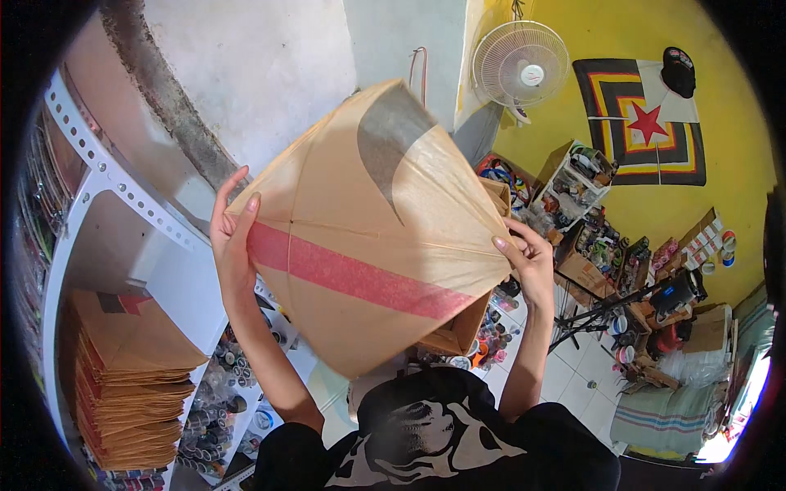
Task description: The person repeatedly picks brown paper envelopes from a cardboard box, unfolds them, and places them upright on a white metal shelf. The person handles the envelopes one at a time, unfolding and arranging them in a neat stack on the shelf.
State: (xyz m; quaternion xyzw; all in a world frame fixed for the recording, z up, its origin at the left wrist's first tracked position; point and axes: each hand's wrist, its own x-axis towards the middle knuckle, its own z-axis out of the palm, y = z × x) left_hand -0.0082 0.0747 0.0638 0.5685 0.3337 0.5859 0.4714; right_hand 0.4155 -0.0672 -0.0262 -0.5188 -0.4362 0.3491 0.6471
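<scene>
A diamond-shaped paper kite (344, 258), tan with a red band and a dark curved patch, is held up before me, its thin crossed sticks showing. My left hand (236, 215) pinches its left corner between thumb and fingers. At the right corner, my right hand (525, 251) grips the edge, thumb on the near face. A tall stack of similar tan folded paper pieces (135, 380) with reddish edges lies on a shelf at the lower left.
A white perforated metal shelf frame (123, 190) curves along the left. At the upper right a wall fan (522, 64) hangs near a striped kite (675, 147) with a red star. A black stand (589, 316), boxes and many spools or cans crowd the right side.
</scene>
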